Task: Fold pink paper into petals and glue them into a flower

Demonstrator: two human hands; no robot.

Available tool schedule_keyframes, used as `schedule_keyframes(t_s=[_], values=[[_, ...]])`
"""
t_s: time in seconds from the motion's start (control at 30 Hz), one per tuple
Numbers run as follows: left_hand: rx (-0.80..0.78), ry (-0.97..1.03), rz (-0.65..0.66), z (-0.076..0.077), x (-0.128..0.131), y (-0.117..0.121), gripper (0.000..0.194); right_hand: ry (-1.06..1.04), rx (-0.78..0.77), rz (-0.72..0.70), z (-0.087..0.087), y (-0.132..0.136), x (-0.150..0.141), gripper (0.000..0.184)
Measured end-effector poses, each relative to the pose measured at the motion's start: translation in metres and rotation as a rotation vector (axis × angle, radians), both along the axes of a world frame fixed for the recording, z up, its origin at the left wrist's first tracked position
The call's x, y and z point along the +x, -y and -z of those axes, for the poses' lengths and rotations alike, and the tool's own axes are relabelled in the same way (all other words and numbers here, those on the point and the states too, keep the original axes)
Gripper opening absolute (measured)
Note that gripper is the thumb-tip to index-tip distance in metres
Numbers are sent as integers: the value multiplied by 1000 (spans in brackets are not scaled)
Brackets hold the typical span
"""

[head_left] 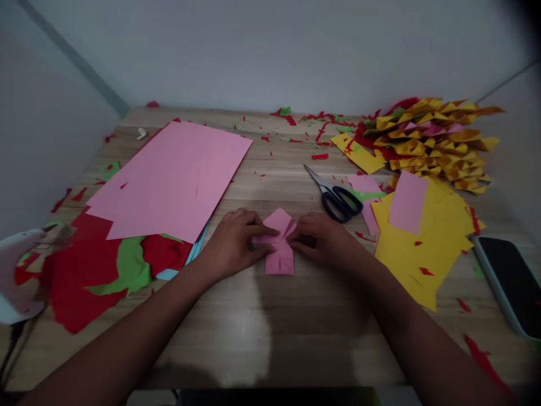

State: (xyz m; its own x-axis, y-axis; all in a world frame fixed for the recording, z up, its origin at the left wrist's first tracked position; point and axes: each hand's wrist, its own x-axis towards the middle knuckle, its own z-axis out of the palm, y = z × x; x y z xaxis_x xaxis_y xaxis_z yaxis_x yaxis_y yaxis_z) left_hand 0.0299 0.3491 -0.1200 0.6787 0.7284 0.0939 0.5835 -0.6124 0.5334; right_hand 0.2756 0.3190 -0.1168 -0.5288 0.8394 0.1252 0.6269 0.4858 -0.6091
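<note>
A small folded piece of pink paper (279, 264) lies on the wooden table in front of me, its top coming to a point and creases running across its lower part. My left hand (237, 239) pinches its left side between thumb and fingers. On the opposite side, my right hand (321, 239) has its fingertips closed on the paper's right edge. The fingertips cover parts of the folds. Just beyond my right hand rest dark-handled scissors (338, 198), blades partly apart and pointing up and left.
Large pink sheets (177, 175) lie at left, above red paper (88, 276) and a green scrap (133, 265). Yellow paper (418, 254), a pink strip (408, 202) and folded yellow pieces (439, 146) occupy the right. A phone (513, 287) sits at the right edge; a white device (19, 276) stands left.
</note>
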Motion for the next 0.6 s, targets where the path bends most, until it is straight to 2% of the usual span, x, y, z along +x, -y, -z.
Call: schedule_keyframes(t_s=[0.13, 0.33, 0.47, 0.6], values=[[17, 10, -3, 1, 2, 3, 24, -6, 7, -32, -3, 2, 0, 9], [15, 5, -28, 1, 6, 5, 21, -63, 88, 67, -3, 6, -4, 12], [4, 8, -41, 1, 6, 6, 20, 9, 36, 48, -3, 7, -5, 4], [-6, 9, -51, 0, 6, 7, 19, 30, 5, 48, -3, 6, -5, 6]])
